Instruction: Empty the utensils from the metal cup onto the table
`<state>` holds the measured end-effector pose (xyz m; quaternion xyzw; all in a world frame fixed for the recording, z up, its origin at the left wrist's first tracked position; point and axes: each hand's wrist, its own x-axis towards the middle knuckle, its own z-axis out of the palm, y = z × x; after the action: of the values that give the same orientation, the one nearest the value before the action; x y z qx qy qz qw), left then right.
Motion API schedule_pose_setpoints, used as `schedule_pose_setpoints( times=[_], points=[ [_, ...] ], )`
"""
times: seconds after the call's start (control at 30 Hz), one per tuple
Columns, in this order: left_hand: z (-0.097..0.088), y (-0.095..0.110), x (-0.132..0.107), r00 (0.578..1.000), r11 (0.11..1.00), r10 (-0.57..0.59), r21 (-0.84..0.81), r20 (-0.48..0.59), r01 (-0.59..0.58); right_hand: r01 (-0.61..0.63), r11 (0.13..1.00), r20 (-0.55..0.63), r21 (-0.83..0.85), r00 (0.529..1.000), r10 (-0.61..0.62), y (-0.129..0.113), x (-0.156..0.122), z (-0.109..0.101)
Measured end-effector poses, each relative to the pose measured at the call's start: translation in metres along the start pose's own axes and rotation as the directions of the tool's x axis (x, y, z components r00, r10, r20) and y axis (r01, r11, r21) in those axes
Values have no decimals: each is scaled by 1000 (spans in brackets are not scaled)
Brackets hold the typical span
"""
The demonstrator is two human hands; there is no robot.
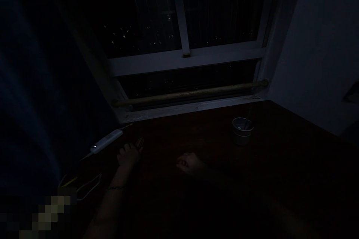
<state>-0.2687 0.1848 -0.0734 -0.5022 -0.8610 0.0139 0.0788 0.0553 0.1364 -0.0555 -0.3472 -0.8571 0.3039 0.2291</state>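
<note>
The room is very dark. My left hand rests on a dark wooden table, its fingers closed around a thin, pale stick-like thing that I cannot name. My right hand lies on the table a little to the right, fingers curled under; whether it holds anything is hidden by the darkness. A thin bracelet circles my left wrist.
A white power strip with a small lit lamp lies left of my left hand, its cords trailing toward the near left. A small round cup with a stick in it stands at the right. A window with a rail is behind the table.
</note>
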Motion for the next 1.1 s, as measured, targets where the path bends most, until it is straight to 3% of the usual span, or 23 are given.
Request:
schedule_pose_setpoints(
  times=[0.07, 0.13, 0.2, 0.27, 0.33, 0.43, 0.5, 0.57, 0.6, 0.67, 0.73, 0.8, 0.87, 0.93, 1.03, 1.1],
  points=[
    [-2, 3, -3, 999, 1000, 29, 12, -16, -29, 36, 999, -6, -29, 999, -36, -17, -2, -30],
    [-4, 7, -6, 998, 998, 55, 29, -36, -54, 85, 996, -128, 23, 988, -81, -34, -11, -71],
    [-8, 11, -9, 997, 997, 67, 30, -43, -65, 123, 992, -310, 34, 945, -107, -48, -27, -119],
    [-15, 17, -13, 996, 997, 73, 10, -45, -72, 126, 992, -504, 0, 857, -109, -51, -51, -167],
    [-26, 27, -19, 995, 996, 88, -14, -54, -89, 35, 999, -718, -12, 695, -33, -44, -79, -211],
    [-48, 51, -34, 981, 985, 171, -12, -87, -173, -207, 975, -872, 86, 458, 174, -15, -118, -261],
    [-68, 74, -48, 952, 958, 281, -26, -117, -286, -389, 903, -855, 184, 390, 343, 11, -135, -282],
    [-90, 99, -66, 894, 885, 430, -139, -125, -445, -485, 845, -833, 225, 354, 425, 39, -143, -292],
    [-103, 113, -76, 849, 816, 516, -233, -116, -528, -511, 832, -825, 216, 360, 436, 52, -143, -293],
    [-131, 142, -97, 724, 620, 674, -423, -144, -661, -561, 806, -767, 190, 428, 478, 74, -137, -293],
    [-159, 171, -117, 652, 490, 732, -512, -197, -705, -611, 775, -676, 161, 504, 538, 87, -129, -289],
    [-185, 202, -133, 597, 381, 754, -559, -274, -737, -648, 747, -609, 147, 536, 584, 88, -123, -287],
    [-205, 231, -144, 562, 293, 760, -600, -325, -744, -653, 743, -561, 146, 564, 606, 78, -122, -285],
    [-217, 258, -149, 534, 248, 783, -628, -318, -738, -631, 767, -507, 117, 626, 593, 63, -126, -285],
    [-220, 293, -152, 502, 248, 837, -665, -220, -705, -604, 797, -456, 22, 703, 545, 44, -133, -287],
    [-215, 311, -154, 487, 255, 856, -675, -176, -693, -608, 794, -431, -28, 724, 539, 36, -135, -287]
  ],
)
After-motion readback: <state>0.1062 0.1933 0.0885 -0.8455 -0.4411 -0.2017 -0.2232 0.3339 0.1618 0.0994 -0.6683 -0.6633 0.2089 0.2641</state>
